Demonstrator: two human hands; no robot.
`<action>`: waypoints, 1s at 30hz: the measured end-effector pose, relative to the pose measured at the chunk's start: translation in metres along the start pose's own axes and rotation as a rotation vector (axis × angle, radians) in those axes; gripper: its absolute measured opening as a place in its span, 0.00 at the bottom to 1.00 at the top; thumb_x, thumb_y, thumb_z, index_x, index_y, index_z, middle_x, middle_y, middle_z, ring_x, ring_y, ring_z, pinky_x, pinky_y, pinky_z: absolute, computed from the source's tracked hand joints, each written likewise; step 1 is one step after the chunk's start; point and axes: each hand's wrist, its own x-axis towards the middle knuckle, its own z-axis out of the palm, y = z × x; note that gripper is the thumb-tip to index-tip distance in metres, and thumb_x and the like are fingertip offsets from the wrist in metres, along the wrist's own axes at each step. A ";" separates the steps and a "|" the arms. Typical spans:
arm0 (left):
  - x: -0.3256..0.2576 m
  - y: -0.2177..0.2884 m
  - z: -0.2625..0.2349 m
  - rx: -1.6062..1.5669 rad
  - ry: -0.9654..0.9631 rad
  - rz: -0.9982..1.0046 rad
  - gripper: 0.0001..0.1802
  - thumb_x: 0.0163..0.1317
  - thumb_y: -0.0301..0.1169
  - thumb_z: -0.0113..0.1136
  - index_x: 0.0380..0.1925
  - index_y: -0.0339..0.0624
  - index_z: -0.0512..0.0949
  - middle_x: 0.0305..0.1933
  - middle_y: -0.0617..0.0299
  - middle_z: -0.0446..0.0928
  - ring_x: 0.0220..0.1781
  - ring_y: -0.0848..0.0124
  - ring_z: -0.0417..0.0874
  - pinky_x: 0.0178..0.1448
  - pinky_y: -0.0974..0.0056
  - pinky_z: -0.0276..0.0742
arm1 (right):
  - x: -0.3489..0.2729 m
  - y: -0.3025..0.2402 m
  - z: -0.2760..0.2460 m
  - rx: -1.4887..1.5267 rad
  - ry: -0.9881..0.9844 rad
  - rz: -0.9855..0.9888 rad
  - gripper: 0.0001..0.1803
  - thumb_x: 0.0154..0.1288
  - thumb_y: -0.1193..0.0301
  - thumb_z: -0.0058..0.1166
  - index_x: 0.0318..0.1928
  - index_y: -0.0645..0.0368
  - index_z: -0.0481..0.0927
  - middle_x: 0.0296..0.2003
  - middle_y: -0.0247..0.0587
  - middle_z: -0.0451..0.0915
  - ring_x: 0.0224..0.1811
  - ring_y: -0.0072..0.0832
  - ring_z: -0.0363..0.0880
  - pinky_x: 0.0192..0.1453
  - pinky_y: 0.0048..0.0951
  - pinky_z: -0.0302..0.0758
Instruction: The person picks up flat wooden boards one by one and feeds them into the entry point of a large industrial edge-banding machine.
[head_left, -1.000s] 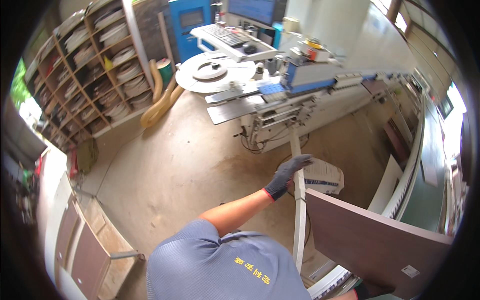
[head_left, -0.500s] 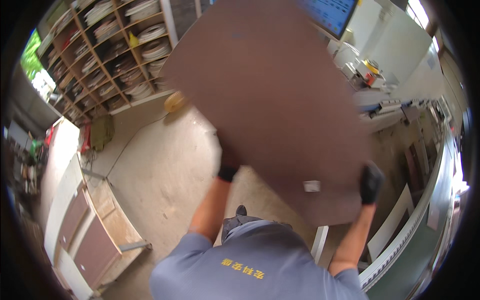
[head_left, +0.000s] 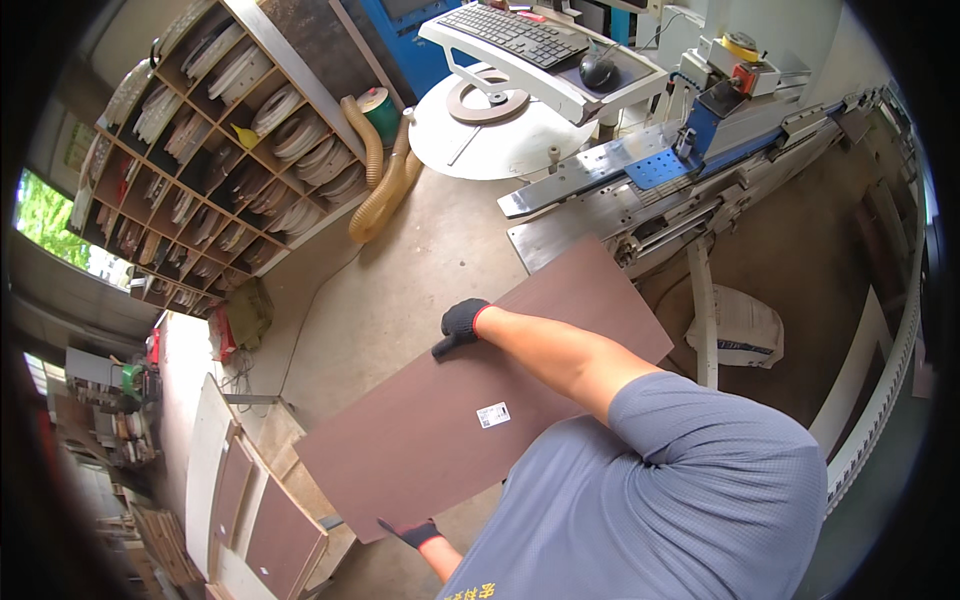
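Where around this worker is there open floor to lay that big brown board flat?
The widest bare patch is the concrete floor between the shelf rack, the tan hose and the brown panel held by both gloved hands. It is crowded by the machine, with the white bag under it, and by the stacked boards lower left.

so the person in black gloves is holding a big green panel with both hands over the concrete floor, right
Not quite: the panel is dark brown, not green. The head view shows it held flat over the concrete floor, with the black-gloved right hand on its far edge and the black-gloved left hand on its near edge.
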 end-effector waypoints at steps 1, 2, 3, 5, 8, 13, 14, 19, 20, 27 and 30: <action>-0.018 -0.005 -0.004 0.002 0.051 -0.010 0.25 0.68 0.46 0.37 0.57 0.42 0.65 0.61 0.58 0.67 0.61 0.61 0.66 0.63 0.54 0.61 | 0.006 -0.004 0.003 -0.003 -0.006 -0.005 0.39 0.52 0.32 0.42 0.38 0.56 0.83 0.40 0.49 0.81 0.45 0.44 0.78 0.50 0.42 0.73; -0.025 -0.006 -0.005 0.090 0.077 -0.011 0.25 0.69 0.46 0.36 0.57 0.41 0.65 0.61 0.58 0.67 0.61 0.61 0.66 0.63 0.54 0.61 | 0.007 -0.007 0.005 -0.008 -0.015 -0.007 0.37 0.53 0.34 0.44 0.39 0.56 0.83 0.40 0.49 0.81 0.44 0.44 0.79 0.50 0.42 0.73; -0.032 -0.006 -0.002 0.174 0.102 -0.014 0.25 0.69 0.45 0.36 0.57 0.41 0.65 0.61 0.58 0.67 0.61 0.61 0.66 0.63 0.54 0.61 | 0.006 -0.007 0.007 -0.018 -0.024 -0.004 0.34 0.53 0.37 0.47 0.40 0.55 0.83 0.39 0.48 0.81 0.44 0.43 0.79 0.49 0.41 0.73; -0.028 -0.005 0.008 0.525 0.081 0.004 0.24 0.69 0.45 0.37 0.57 0.42 0.65 0.60 0.58 0.67 0.60 0.62 0.67 0.63 0.55 0.63 | 0.001 0.007 0.022 0.066 0.255 -0.013 0.30 0.54 0.44 0.50 0.45 0.55 0.79 0.41 0.50 0.79 0.44 0.44 0.78 0.52 0.42 0.72; -0.013 -0.009 0.025 0.794 0.045 0.033 0.23 0.68 0.44 0.39 0.56 0.42 0.66 0.58 0.58 0.68 0.58 0.62 0.68 0.62 0.56 0.64 | -0.051 0.024 0.034 0.107 0.699 -0.016 0.30 0.53 0.60 0.55 0.57 0.59 0.70 0.54 0.52 0.71 0.60 0.43 0.66 0.66 0.39 0.59; 0.032 0.005 0.092 -0.396 0.160 -0.260 0.22 0.67 0.44 0.45 0.54 0.42 0.67 0.57 0.59 0.70 0.57 0.63 0.69 0.61 0.56 0.67 | -0.228 0.095 0.070 0.030 1.096 0.475 0.42 0.55 0.63 0.57 0.65 0.67 0.54 0.66 0.59 0.53 0.71 0.49 0.46 0.74 0.45 0.42; 0.039 0.024 0.121 -0.625 0.230 -0.388 0.22 0.67 0.43 0.47 0.55 0.42 0.67 0.57 0.59 0.69 0.57 0.63 0.70 0.61 0.56 0.68 | -0.254 0.113 0.087 -0.014 1.162 0.683 0.43 0.55 0.63 0.57 0.66 0.68 0.51 0.66 0.60 0.50 0.71 0.49 0.44 0.74 0.45 0.41; 0.074 -0.001 0.176 -0.672 -0.035 -0.498 0.22 0.62 0.40 0.56 0.53 0.42 0.70 0.57 0.59 0.72 0.57 0.61 0.73 0.62 0.57 0.69 | -0.291 0.121 0.139 0.876 1.339 0.968 0.48 0.60 0.62 0.56 0.69 0.68 0.40 0.66 0.56 0.52 0.64 0.46 0.61 0.65 0.40 0.62; 0.078 -0.002 0.191 -0.661 -0.061 -0.518 0.22 0.61 0.39 0.58 0.52 0.41 0.71 0.57 0.58 0.73 0.57 0.61 0.74 0.63 0.58 0.69 | -0.281 0.106 0.139 1.092 1.341 0.839 0.49 0.60 0.63 0.56 0.69 0.66 0.37 0.65 0.54 0.55 0.60 0.42 0.64 0.59 0.37 0.67; 0.061 -0.006 0.272 -0.619 -0.186 -0.777 0.15 0.60 0.35 0.59 0.45 0.40 0.76 0.51 0.54 0.77 0.53 0.61 0.79 0.59 0.56 0.76 | -0.276 0.118 0.105 1.545 1.363 0.648 0.53 0.60 0.66 0.56 0.70 0.59 0.28 0.61 0.45 0.60 0.42 0.24 0.71 0.34 0.24 0.75; 0.048 -0.009 0.298 -0.597 -0.174 -0.840 0.13 0.60 0.36 0.60 0.41 0.42 0.77 0.47 0.56 0.80 0.48 0.62 0.81 0.56 0.55 0.78 | -0.293 0.143 0.105 1.483 1.426 0.681 0.52 0.61 0.65 0.56 0.70 0.61 0.29 0.63 0.46 0.57 0.41 0.23 0.71 0.33 0.24 0.75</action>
